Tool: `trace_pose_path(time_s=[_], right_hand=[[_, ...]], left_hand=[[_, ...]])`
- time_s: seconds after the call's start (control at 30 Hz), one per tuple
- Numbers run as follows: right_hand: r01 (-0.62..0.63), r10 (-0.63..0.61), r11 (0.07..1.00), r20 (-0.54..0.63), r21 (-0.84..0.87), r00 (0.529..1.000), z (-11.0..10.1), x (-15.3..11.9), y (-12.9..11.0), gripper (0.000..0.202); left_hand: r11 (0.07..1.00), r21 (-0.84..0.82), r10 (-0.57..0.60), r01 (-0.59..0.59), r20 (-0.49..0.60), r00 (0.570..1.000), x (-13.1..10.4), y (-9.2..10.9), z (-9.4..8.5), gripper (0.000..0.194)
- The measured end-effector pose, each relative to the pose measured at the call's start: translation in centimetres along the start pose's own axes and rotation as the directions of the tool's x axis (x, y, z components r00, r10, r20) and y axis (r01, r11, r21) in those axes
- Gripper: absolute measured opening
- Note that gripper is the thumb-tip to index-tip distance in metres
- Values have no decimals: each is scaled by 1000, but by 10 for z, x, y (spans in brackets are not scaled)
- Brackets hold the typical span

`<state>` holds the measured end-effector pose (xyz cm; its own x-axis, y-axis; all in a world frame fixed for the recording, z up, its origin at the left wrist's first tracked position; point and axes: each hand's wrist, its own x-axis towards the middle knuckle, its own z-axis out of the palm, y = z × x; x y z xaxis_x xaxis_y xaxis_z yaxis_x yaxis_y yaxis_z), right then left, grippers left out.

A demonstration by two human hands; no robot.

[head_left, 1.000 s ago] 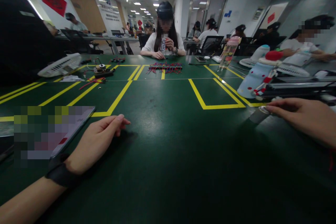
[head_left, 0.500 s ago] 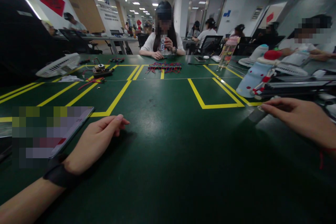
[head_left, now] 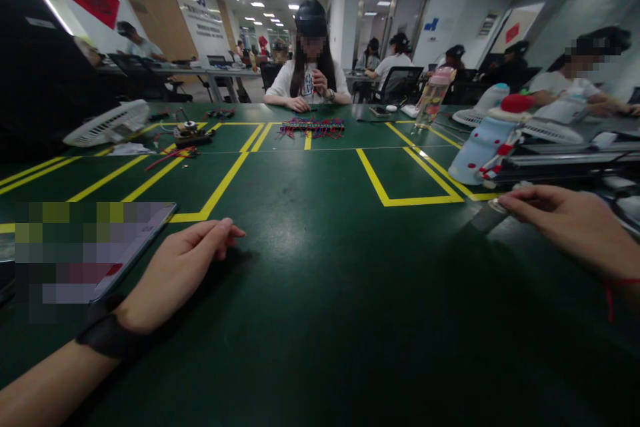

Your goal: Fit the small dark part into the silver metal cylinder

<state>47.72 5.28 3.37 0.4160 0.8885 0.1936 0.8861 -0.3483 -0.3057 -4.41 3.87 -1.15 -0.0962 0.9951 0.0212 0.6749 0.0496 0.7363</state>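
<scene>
A small grey cylinder with a shiny metallic end (head_left: 486,219) sits tilted at the right side of a dark green tabletop (head_left: 320,293), pinched at its upper end between the thumb and forefinger of our right hand (head_left: 565,217); we cannot tell whether its lower end touches the surface. A red string bracelet (head_left: 609,300) circles our right wrist. Just beyond stands a pale blue bottle with red dots and a red top (head_left: 473,150). Well apart, our left hand (head_left: 183,263), a black band (head_left: 107,333) at its wrist, has its fingers loosely curled, and we cannot tell whether they enclose anything. Near it lies a flat, pale-screened device (head_left: 143,233), partly blurred. Yellow tape lines (head_left: 425,201) mark the table ahead of us, where a person in a white top (head_left: 280,85) sits behind a row of red and blue wires (head_left: 313,127).
</scene>
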Motion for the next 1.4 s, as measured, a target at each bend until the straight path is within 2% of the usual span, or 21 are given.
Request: trace_pose_path(time_s=[0.2,0.37,0.5,0.6,0.7,0.8,0.87,0.93,1.0,1.03,1.1,1.13,1.2,1.27,1.33,1.4], right_hand=[[102,-109,973,27,207,994,-1,-1,2,40],[52,-85,953,96,299,992,3,-1,5,50],[62,-113,931,121,359,986,11,2,8,58],[96,-130,938,80,333,988,17,2,9,54],[203,-199,945,-42,258,979,22,-6,-1,46],[321,-290,859,-137,398,947,31,-32,-34,43],[399,-431,731,-79,553,899,39,-57,-68,43],[471,-624,584,-6,661,782,48,-83,-103,39],[525,-754,464,8,714,656,57,-103,-135,34],[540,-792,425,9,726,611,61,-111,-147,32],[554,-829,385,12,738,560,68,-119,-162,31],[551,-833,384,21,740,552,71,-121,-166,31],[525,-821,407,47,747,569,74,-122,-168,37],[478,-796,430,72,766,601,77,-122,-166,51],[433,-784,436,96,789,614,79,-121,-164,62],[412,-784,434,111,801,610,82,-121,-163,64]], left_hand=[[1000,5,3,-3,6,1000,-1,0,0,44],[1000,-1,2,-2,12,1000,-1,1,0,44],[1000,4,-14,14,19,1000,0,-1,-1,44],[1000,-5,-16,16,19,1000,1,-3,0,45],[1000,19,-9,9,5,1000,1,-4,1,46],[998,59,-12,13,-8,1000,1,-2,1,48],[998,62,-17,17,-12,1000,1,-1,1,50],[998,59,-18,19,-14,1000,2,-2,1,50],[998,54,-14,15,-20,1000,3,-2,0,50],[999,52,-6,7,-20,1000,3,-1,-1,50],[998,57,4,-4,-6,1000,2,4,-1,49],[998,65,10,-11,13,1000,1,9,0,47],[996,71,42,-46,55,998,-3,24,5,42],[986,34,160,-163,92,983,-8,45,14,34],[941,-9,334,-337,167,928,-14,67,27,31],[904,-50,425,-424,220,878,-18,88,40,28]])
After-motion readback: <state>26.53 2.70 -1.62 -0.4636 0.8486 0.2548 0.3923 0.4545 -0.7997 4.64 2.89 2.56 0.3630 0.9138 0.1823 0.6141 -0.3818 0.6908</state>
